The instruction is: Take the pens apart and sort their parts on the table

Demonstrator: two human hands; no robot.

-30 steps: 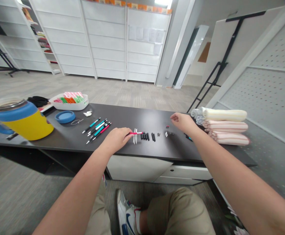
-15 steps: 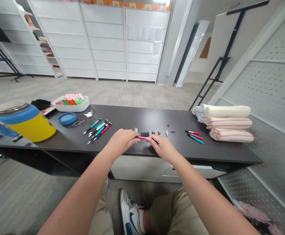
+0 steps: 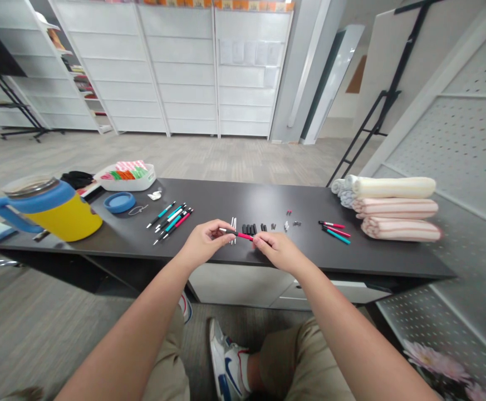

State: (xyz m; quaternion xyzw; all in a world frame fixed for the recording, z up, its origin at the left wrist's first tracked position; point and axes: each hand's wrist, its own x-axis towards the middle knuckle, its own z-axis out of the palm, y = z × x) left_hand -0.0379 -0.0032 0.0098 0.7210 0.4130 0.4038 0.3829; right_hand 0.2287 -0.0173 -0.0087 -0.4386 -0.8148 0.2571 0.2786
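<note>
In the head view, the left hand (image 3: pixel 203 242) and right hand (image 3: pixel 276 250) meet just in front of the row of black pieces (image 3: pixel 251 228), on the near side of the dark table (image 3: pixel 217 197). Between them they hold a red pen (image 3: pixel 240 235). The left thumb and forefinger are closed on its dark-tipped end, and the right fingertips are pinched narrowly on its other end. The pen lies nearly level, dipping a little toward the right hand, and sits just nearer the person than the row.

A second ago the left hand held this pen alone, close to the left end of the row, while the right hand hovered well to the row's right, above the small loose parts (image 3: pixel 286 225). Half a second ago the right hand had already come across to the pen. Since then both hands have shifted only slightly.

The two white rods (image 3: pixel 234 223) lie just left of the row, as before. The pair of pens (image 3: pixel 334 229) farther right of it, hidden by the right arm a second ago, now shows. The bundle of pens (image 3: pixel 171 216) well left of the row has not moved. Neither has the yellow mug (image 3: pixel 54 214) beyond it, nor the rolled towels (image 3: pixel 393 209) far right.
</note>
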